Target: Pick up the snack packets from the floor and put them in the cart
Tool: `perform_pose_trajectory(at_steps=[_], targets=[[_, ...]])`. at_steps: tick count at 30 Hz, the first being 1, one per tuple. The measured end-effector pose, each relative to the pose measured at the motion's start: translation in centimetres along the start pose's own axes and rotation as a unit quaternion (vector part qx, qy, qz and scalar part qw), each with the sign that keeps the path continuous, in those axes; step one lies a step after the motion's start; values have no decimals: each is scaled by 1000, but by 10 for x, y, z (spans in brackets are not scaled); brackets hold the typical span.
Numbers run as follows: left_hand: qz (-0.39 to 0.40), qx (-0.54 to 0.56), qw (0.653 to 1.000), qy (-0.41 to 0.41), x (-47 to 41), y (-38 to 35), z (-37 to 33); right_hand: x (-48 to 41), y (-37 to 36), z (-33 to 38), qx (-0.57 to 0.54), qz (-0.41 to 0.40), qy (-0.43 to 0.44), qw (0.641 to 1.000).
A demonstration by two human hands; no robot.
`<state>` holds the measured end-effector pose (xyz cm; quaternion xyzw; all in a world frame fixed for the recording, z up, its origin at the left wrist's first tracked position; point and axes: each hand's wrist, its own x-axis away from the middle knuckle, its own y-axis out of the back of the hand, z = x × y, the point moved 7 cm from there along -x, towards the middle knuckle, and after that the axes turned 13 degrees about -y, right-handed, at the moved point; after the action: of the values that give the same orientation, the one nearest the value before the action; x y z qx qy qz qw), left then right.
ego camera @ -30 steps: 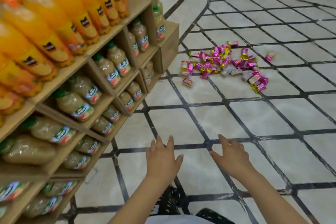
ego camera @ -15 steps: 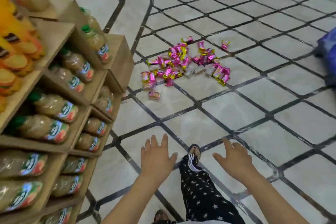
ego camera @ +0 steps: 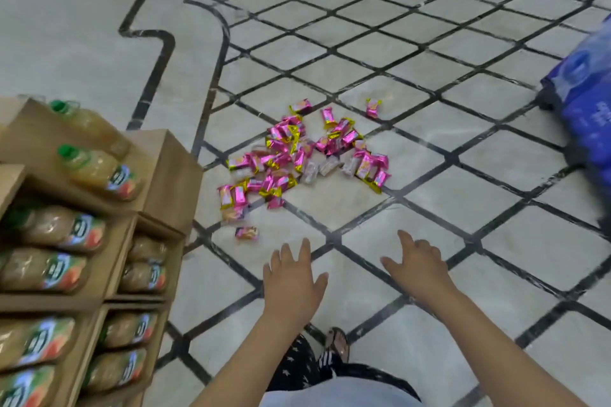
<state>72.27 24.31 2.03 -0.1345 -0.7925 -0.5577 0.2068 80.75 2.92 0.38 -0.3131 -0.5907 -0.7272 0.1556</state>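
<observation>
Packets: we see the snack packets heaped on the floor, mostly pink and gold foil wrappers with a few pale ones among them, just beyond the corner of the wooden shelf unit
Strays: the near stray packet lies apart on our side of the heap, closest to our left hand; the far stray packet lies apart on the side away from us
Handling: we judge them small, light and crinkly, the foil probably slick and the snack inside possibly crushable, so a loose gather should do and no squeeze is needed
Where to hold: we would pinch 1 packet across its flat middle or by a crimped end, and take the heap from its near edge with fingers sliding under along the floor
Left hand: our left hand hovers palm down short of the near stray packet, fingers straight and spread, holding nothing and touching no packet
Right hand: our right hand hovers beside it, well short of the heap, thumb out, fingers loosely bent, holding nothing
Cart: not in view, so we cannot tell which way the carry goes
Nearby: juice bottles on the shelf unit at left, a blue wrapped pack at the floor's right edge, both apart from the heap
Stage: we judge no packet is lifted yet; the reach to the heap comes next
</observation>
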Motion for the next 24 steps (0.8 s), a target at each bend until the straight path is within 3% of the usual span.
perform_pose_trajectory(at_steps=[11,18,24], targets=[[41,-31,996,-79,-223,66,-10,-164,79,28,-69,3,-107,992],[85,-118,978,-146,-370,138,-30,-268,144,70,-130,27,-179,975],[130,-123,972,-153,-462,126,-35,-335,149,62,-124,37,-225,966]])
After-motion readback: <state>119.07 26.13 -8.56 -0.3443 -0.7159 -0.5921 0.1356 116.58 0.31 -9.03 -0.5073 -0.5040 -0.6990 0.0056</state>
